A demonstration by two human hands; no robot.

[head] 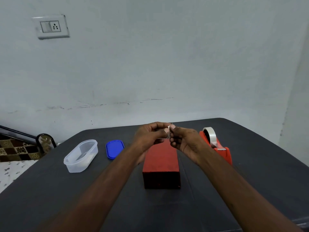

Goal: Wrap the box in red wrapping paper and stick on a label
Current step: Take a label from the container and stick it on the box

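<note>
**Red box wrapped, label coming off its backing**

Red paper already covers the long rectangular box (pixel 161 164), which lies on the dark grey table (pixel 250 190) straight in front of me, its short end facing me. I see no loose flap from here, so I judge the wrapping done and the label step in hand.

My left hand (pixel 148 139) and my right hand (pixel 185 143) meet above the far end of the box, both curled in. Between the tips of my thumbs and forefingers I pinch a small pale slip, the label (pixel 168 131). It is too small for me to say whether it is already free of its backing; it looks as if I am peeling it.

To my right stands the red tape dispenser with its roll of clear tape (pixel 215 146), near the box but apart from it. To my left sit the clear oval plastic tub (pixel 81 155) and its blue lid (pixel 114 149), side by side, with the lid nearer the box.

Next, as I judge it, I must keep the sticky side off my fingers, lower the slip flat onto the top face, and press it smooth.
</note>
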